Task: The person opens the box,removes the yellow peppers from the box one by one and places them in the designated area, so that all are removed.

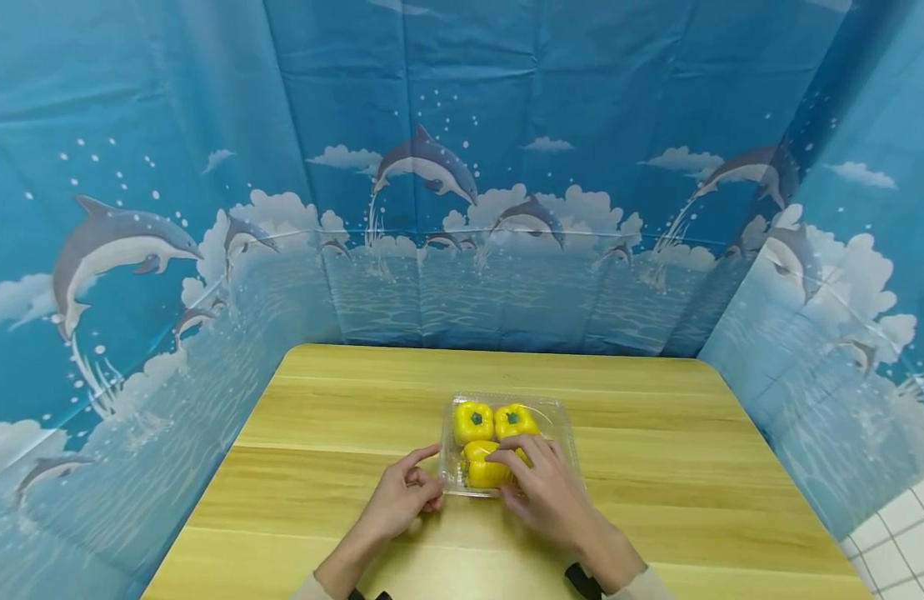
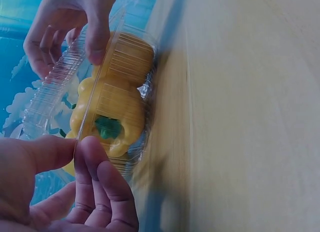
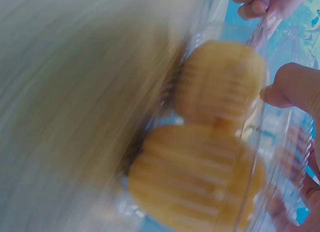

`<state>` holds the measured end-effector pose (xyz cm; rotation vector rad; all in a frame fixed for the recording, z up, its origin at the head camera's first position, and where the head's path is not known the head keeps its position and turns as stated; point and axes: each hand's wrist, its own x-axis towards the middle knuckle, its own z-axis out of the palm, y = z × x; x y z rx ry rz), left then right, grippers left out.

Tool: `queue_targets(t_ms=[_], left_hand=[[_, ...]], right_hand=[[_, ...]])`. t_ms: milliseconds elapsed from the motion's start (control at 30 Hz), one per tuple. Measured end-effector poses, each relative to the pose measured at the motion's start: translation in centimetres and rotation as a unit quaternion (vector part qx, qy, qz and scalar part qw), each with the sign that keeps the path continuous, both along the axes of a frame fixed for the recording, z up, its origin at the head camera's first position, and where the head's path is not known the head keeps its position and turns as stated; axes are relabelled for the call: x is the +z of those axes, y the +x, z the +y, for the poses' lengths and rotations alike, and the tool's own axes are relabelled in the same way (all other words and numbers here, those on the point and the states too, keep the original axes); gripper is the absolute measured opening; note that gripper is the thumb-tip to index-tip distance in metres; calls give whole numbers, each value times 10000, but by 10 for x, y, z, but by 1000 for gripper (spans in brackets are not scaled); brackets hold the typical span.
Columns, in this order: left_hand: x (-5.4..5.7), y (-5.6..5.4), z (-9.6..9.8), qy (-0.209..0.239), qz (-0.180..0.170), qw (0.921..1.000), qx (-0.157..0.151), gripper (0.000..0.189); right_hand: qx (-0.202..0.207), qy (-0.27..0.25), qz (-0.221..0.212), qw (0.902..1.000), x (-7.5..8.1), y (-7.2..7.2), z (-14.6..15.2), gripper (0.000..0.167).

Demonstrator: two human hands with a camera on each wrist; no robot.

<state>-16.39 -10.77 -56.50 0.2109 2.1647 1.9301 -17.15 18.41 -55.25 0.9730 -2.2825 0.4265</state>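
A clear plastic clamshell container stands on the table, with several yellow bell peppers inside; green stems show on some of them. My left hand is at the container's near left corner. In the left wrist view its thumb and fingertips pinch the rim. Over the near right part is my right hand, hiding some of the peppers from the head view. Its thumb touches the near rim in the right wrist view, while its curled fingers lie across the lid. Motion blurs the right wrist view.
The container sits near the middle of a wooden table. A blue curtain printed with dolphins and clouds hangs behind the table and along both sides. White tiles show at the lower right.
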Motion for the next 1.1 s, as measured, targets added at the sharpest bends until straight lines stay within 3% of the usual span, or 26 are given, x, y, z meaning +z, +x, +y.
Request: queue_targets(t_ms=[400, 733, 1100], left_hand=[[-2, 0, -1, -9, -29, 10000, -2, 70], [-3, -1, -2, -26, -50, 10000, -76, 70], [-5, -3, -3, 6, -110, 9999, -96, 71]], right_hand=[[-165, -142, 170, 9996, -3, -4, 33, 64], [-190, -350, -176, 9991, -1, -6, 56, 65], [-92, -381, -687, 9969, 2, -3, 58, 67]])
